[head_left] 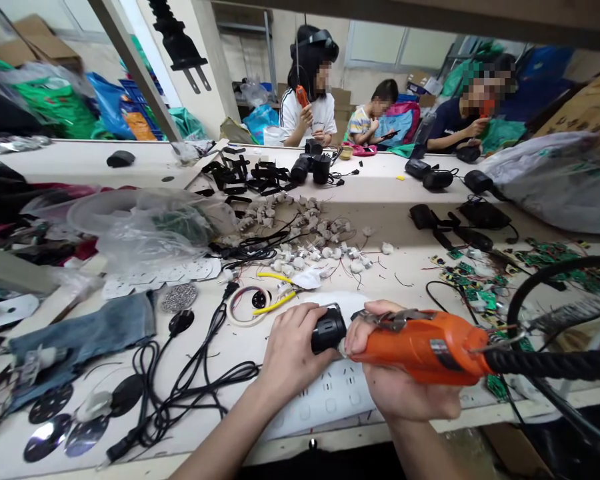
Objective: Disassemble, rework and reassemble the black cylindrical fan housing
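Note:
My left hand (pixel 294 347) is wrapped round a small black plastic housing (pixel 329 329), holding it over a white power strip (pixel 325 400). In my right hand (pixel 410 393) lies an orange electric screwdriver (pixel 420 347), its nose pointing left at the housing. The fingers of that hand close round its body near the nose, and whether the tip touches the housing cannot be made out. Just beyond my left hand are yellow-handled pliers (pixel 275 303) and a roll of tape (pixel 247 305).
Black power cords (pixel 180 387) lie coiled at left, near a piece of denim (pixel 90 340). White small parts with wires (pixel 310 247) are heaped mid-table. Green circuit boards (pixel 485 287) lie right. A thick black cable (pixel 555 363) trails from the screwdriver. Several people (pixel 307 100) sit across the table.

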Available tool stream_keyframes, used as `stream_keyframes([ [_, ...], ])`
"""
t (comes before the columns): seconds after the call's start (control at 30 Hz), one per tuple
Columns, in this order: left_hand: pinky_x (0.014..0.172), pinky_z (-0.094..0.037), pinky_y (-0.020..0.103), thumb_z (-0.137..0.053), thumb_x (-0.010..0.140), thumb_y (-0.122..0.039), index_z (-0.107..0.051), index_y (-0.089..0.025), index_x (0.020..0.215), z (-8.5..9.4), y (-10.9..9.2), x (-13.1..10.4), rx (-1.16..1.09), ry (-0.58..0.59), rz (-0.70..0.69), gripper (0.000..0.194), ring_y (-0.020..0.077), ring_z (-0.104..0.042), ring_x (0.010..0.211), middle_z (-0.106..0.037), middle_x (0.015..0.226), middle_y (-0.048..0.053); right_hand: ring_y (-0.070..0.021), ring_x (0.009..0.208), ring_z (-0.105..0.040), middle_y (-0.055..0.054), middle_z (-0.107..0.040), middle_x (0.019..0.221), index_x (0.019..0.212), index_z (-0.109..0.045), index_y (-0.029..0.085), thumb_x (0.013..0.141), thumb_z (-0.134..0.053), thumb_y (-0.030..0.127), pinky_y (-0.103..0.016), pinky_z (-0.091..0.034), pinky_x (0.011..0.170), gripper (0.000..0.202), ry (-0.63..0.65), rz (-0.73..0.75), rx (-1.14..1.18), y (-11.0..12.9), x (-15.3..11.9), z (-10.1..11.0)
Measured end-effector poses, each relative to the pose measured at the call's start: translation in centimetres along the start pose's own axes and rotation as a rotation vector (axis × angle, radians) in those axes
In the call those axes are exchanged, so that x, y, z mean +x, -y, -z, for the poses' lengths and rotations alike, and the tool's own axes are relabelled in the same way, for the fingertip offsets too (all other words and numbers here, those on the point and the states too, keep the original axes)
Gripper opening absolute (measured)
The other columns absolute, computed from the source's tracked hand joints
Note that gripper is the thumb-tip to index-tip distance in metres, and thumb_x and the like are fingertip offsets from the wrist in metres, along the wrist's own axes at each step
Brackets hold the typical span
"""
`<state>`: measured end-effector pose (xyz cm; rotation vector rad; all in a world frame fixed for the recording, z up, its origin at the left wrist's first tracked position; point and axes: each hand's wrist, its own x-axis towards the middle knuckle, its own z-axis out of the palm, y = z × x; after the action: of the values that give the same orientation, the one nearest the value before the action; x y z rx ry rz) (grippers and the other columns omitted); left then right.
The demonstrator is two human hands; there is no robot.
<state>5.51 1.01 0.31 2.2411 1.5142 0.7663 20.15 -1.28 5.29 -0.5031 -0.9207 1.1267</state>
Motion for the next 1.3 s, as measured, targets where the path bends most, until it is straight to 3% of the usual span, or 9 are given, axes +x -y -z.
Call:
stream_keyframes([
  [0.27,0.088,-0.050,0.044,-0.071,0.074,-0.031,-0.060,-0.021,0.113,-0.3,0.4,0.2,0.001,-0.061,-0.007,0.042,0.0281,-0.061,0.102,-0.067,0.112,0.008,-0.0216,0.054,-0.056,-0.003,-0.061,0.066,0.103,-0.071,0.022,0.074,-0.057,0.084,-0.033,-0.046,0.050,0.070,0.063,0.049,-0.153,-1.4,0.2,-0.6],
  [0.47,0.081,-0.051,0.043,-0.070,0.071,-0.039,-0.059,-0.019,0.106,-0.5,0.4,0.4,-0.017,-0.073,0.033,0.042,0.0285,-0.063,0.093,-0.068,0.103,0.010,-0.0214,0.048,-0.053,-0.002,-0.055,0.062,0.091,-0.071,0.025,0.075,-0.058,0.080,-0.037,-0.050,0.049,0.059,0.157,-0.068,-0.132,-0.9,1.4,-0.9],
  [0.63,0.079,-0.050,0.042,-0.070,0.070,-0.040,-0.058,-0.020,0.100,-0.2,-0.1,0.6,-0.042,-0.063,0.101,0.038,0.0278,-0.062,0.090,-0.067,0.100,0.009,-0.0184,0.047,-0.051,-0.002,-0.057,0.067,0.094,-0.070,0.024,0.077,-0.063,0.074,-0.033,-0.049,0.046,0.054,0.194,-0.135,-0.059,-0.7,1.8,-0.9],
  [0.73,0.080,-0.049,0.043,-0.073,0.067,-0.038,-0.057,-0.021,0.100,-0.1,-0.2,0.5,-0.063,-0.036,0.131,0.041,0.0280,-0.061,0.091,-0.066,0.100,0.008,-0.0204,0.050,-0.053,-0.003,-0.060,0.065,0.098,-0.071,0.022,0.079,-0.060,0.074,-0.032,-0.046,0.046,0.056,0.144,-0.097,-0.037,-0.1,2.3,-0.9],
  [0.9,0.084,-0.048,0.045,-0.078,0.062,-0.034,-0.057,-0.021,0.103,0.0,-0.1,0.4,-0.065,0.014,0.159,0.048,0.0293,-0.059,0.095,-0.065,0.104,0.007,-0.0235,0.055,-0.056,-0.004,-0.063,0.067,0.098,-0.071,0.022,0.067,-0.064,0.083,-0.035,-0.046,0.051,0.069,0.126,0.007,-0.042,0.5,4.2,-1.5],
  [1.2,0.083,-0.049,0.046,-0.086,0.057,-0.043,-0.059,-0.023,0.114,-0.3,0.5,0.5,-0.072,0.011,0.135,0.066,0.0311,-0.060,0.098,-0.064,0.111,0.008,-0.0211,0.043,-0.053,-0.001,-0.057,0.057,0.094,-0.066,0.022,0.078,-0.051,0.079,-0.034,-0.045,0.040,0.062,0.129,-0.030,-0.086,-4.0,5.5,-1.7],
  [1.3,0.081,-0.050,0.045,-0.084,0.059,-0.043,-0.060,-0.023,0.113,-0.4,0.6,0.6,-0.071,-0.011,0.117,0.063,0.0305,-0.060,0.096,-0.064,0.110,0.008,-0.0201,0.045,-0.052,-0.003,-0.059,0.060,0.092,-0.065,0.021,0.077,-0.052,0.080,-0.031,-0.042,0.040,0.062,0.122,-0.035,-0.098,-4.7,5.3,-1.4],
])
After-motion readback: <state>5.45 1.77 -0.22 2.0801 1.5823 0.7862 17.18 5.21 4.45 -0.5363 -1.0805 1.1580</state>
